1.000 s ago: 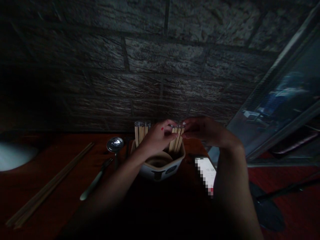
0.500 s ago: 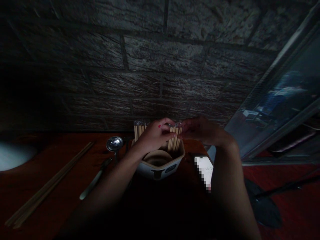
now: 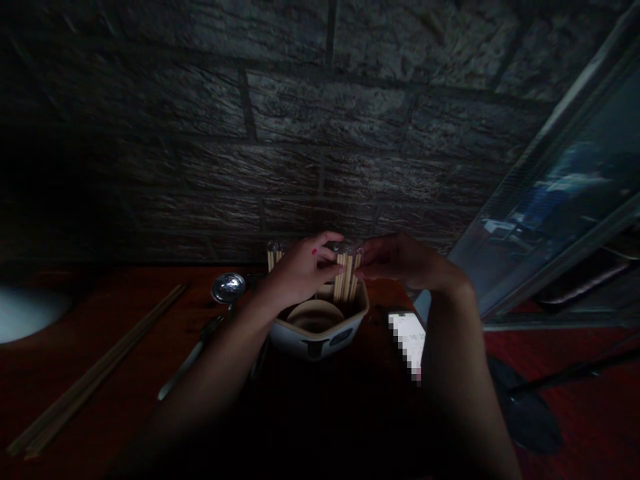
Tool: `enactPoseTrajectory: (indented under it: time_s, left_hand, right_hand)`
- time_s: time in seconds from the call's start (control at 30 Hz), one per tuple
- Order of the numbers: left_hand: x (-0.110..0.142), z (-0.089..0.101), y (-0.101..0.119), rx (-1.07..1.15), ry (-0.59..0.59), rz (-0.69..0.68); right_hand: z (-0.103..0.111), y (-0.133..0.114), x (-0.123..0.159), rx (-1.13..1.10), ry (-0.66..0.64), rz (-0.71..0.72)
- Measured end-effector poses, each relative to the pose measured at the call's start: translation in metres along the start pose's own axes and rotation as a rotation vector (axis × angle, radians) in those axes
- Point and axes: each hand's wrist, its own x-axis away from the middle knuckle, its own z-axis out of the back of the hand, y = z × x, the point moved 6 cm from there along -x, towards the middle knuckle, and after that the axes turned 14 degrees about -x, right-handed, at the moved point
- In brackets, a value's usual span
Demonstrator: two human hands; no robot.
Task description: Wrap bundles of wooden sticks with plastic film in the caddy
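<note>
1. head view: the left hand [image 3: 304, 268] is loosely closed, thumb on the left edge of a group of wrapped sticks [image 3: 346, 280]; the right hand [image 3: 400, 260] pinches the upper right edge of the same group with its fingertips.
2. those sticks stand roughly upright between the two hands, lower ends inside a pale container [image 3: 290, 339] just below the left hand.
3. the clear tops look slick, so i judge a stick could slide out sideways if one hand let go before the other had hold.
4. the film could also tear if the hands pulled apart unevenly.
5. a dropped left forearm might knock the ladle [image 3: 229, 288] or the pale-handled utensil [image 3: 180, 373], both left of that hand; the right forearm could nudge the phone [image 3: 410, 340], which lies on the near side of the right hand.
6. counted: two hands, one container, one round cup [image 3: 316, 307] inside it below the left hand, one ladle, one such utensil, one phone.
7. two long sticks [image 3: 100, 373], it seems, lie farther left of the left hand.
8. wrapped sticks show in two groups, the second [image 3: 273, 259] partly behind the left hand; single sticks are too dim to count.
</note>
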Motion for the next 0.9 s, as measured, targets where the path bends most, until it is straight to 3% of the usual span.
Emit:
enactPoseTrajectory:
  time_s: [0.43,0.9]
  left_hand:
    - [0.0,-0.0018,0.0038,0.055,0.023,-0.007]
    - [-0.002,-0.0076,-0.0005,0.115,0.029,0.072]
  right_hand:
    - [-0.0044,0.0013,-0.0067,0.085,-0.029,0.049]
    - [-0.0027,-0.0004,-0.0019,0.111,-0.001,-0.003]
